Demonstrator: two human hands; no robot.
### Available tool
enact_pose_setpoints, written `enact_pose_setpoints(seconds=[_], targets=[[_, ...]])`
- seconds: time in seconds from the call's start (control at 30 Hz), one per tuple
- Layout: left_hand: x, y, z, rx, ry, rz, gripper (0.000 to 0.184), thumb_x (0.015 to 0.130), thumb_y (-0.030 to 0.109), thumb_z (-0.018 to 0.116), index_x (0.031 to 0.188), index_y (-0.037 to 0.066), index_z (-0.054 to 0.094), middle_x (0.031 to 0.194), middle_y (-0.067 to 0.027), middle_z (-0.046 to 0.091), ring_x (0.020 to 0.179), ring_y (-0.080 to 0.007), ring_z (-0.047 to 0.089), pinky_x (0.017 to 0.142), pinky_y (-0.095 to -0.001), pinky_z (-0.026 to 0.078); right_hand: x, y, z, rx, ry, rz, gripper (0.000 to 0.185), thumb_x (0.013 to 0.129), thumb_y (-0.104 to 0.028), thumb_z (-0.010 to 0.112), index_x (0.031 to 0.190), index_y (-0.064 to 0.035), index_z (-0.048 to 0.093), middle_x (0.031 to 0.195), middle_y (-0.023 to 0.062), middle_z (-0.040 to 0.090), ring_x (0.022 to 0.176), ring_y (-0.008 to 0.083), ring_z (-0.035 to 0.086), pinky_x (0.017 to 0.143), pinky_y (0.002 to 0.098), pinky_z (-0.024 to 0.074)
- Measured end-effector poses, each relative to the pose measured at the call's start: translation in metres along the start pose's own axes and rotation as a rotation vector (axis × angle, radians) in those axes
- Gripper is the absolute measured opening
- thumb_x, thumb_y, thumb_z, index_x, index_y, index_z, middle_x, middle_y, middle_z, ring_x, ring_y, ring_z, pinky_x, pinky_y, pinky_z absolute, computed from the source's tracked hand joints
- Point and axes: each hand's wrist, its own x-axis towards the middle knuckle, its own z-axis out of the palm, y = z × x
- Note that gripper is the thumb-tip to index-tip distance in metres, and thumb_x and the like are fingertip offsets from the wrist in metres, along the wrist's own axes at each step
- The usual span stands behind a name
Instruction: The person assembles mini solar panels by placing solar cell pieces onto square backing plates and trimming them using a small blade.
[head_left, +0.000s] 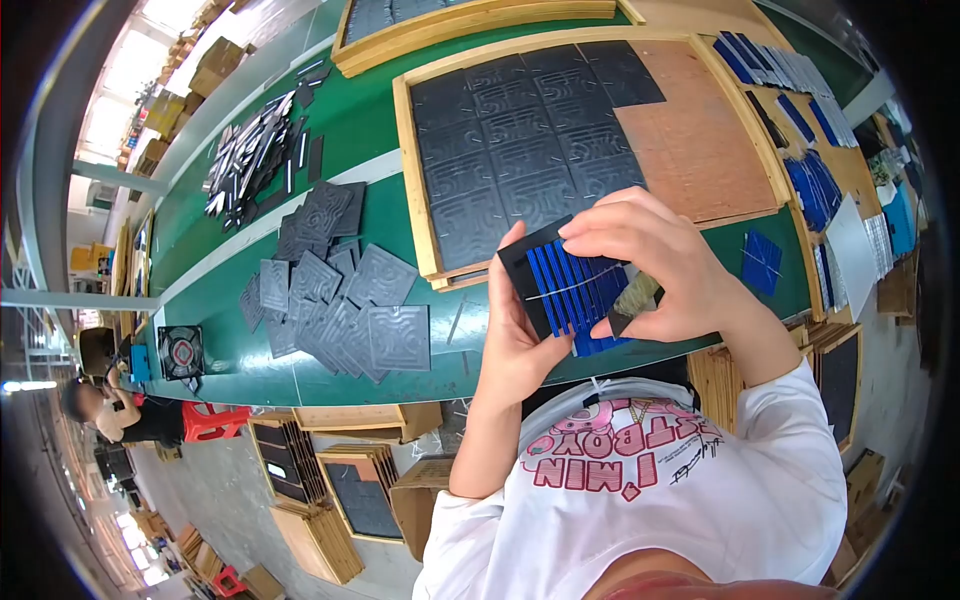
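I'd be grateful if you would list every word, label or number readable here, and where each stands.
"BOY": on the white shirt.
"I'M IN": apparently, also on the shirt; the folds make it uncertain.
Unreadable: the rest of the shirt's print, including its dark script, and the fan's centre, too small to tell whether it bears text.

Blue strips — left grip and right grip

A square black fan sits at the left of the frame, just above a red stool; another person is farther left. Cardboard boxes fill the upper left, near bright windows.
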Motion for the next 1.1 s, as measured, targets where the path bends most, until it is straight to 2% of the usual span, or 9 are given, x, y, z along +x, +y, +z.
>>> enact_pose_setpoints(seconds=[0.1, 0.2, 0.67, 0.77, 0.8, 0.87, 1.1], targets=[[0.0, 0.003, 0.001, 0.054, 0.008, -0.012, 0.107, 0.065, -0.02, 0.061, 0.157, 0.009, 0.017, 0.14, -0.0111, 0.045, 0.128, -0.0267, 0.053, 0.104, -0.0416, 0.05, 0.002, 0.0, 0.003, -0.031, -0.012, 0.004, 0.075, 0.058, -0.02, 0.09, 0.127, -0.0147, 0.06, 0.123, 0.0049, 0.063, 0.109, 0.0306, 0.06, 0.082, 0.0392, 0.0554], [-0.001, 0.002, -0.002, 0.082, -0.035, -0.031, 0.107, 0.068, -0.021, 0.052, 0.159, 0.013, 0.008, 0.144, -0.0095, 0.042, 0.133, -0.0206, 0.047, 0.108, -0.0359, 0.043, 0.003, 0.001, 0.004, -0.049, -0.011, 0.001, 0.075, 0.058, -0.02, 0.089, 0.127, -0.0153, 0.06, 0.123, 0.0041, 0.063, 0.109, 0.0297, 0.06, 0.078, 0.0377, 0.056], [0.001, 0.006, -0.001, 0.075, -0.049, -0.033, 0.107, 0.068, -0.023, 0.052, 0.159, 0.013, 0.009, 0.143, -0.0094, 0.042, 0.131, -0.0206, 0.049, 0.107, -0.0356, 0.044, 0.001, 0.0, 0.003, -0.107, -0.011, 0.008, 0.075, 0.058, -0.02, 0.088, 0.127, -0.0166, 0.06, 0.122, 0.0029, 0.063, 0.108, 0.0284, 0.06, 0.072, 0.0361, 0.0563], [0.001, 0.006, 0.003, 0.061, 0.006, -0.036, 0.107, 0.065, -0.022, 0.058, 0.158, 0.01, 0.014, 0.14, -0.0107, 0.044, 0.128, -0.0241, 0.052, 0.104, -0.0389, 0.049, 0.002, 0.001, 0.003, -0.096, -0.009, -0.004, 0.075, 0.057, -0.018, 0.088, 0.127, -0.0163, 0.06, 0.123, 0.0032, 0.063, 0.108, 0.0285, 0.061, 0.073, 0.0362, 0.0566], [0.001, 0.006, 0.004, 0.052, 0.032, -0.038, 0.107, 0.064, -0.021, 0.061, 0.157, 0.009, 0.017, 0.139, -0.0113, 0.045, 0.127, -0.0259, 0.053, 0.102, -0.0406, 0.051, 0.003, 0.001, 0.003, -0.081, -0.021, 0.001, 0.072, 0.059, -0.021, 0.088, 0.125, -0.0143, 0.061, 0.123, 0.0054, 0.064, 0.108, 0.0305, 0.061, 0.078, 0.0383, 0.0552], [0.001, 0.005, 0.005, 0.066, 0.029, -0.033, 0.108, 0.063, -0.021, 0.062, 0.157, 0.009, 0.017, 0.14, -0.0114, 0.045, 0.127, -0.0265, 0.053, 0.103, -0.041, 0.05, 0.002, 0.001, 0.002, -0.054, -0.044, 0.012, 0.067, 0.064, -0.028, 0.089, 0.122, -0.0103, 0.062, 0.123, 0.0098, 0.064, 0.107, 0.0344, 0.061, 0.087, 0.0425, 0.0523], [0.001, 0.009, 0.014, -0.05, 0.064, -0.107, 0.111, 0.062, -0.02, 0.069, 0.157, 0.008, 0.018, 0.143, -0.0134, 0.045, 0.131, -0.0296, 0.052, 0.109, -0.0437, 0.046, 0.002, 0.006, 0.001, -0.007, -0.054, -0.021, 0.068, 0.062, -0.026, 0.089, 0.122, -0.0103, 0.062, 0.124, 0.0077, 0.064, 0.108, 0.0321, 0.061, 0.09, 0.0425, 0.0518]])
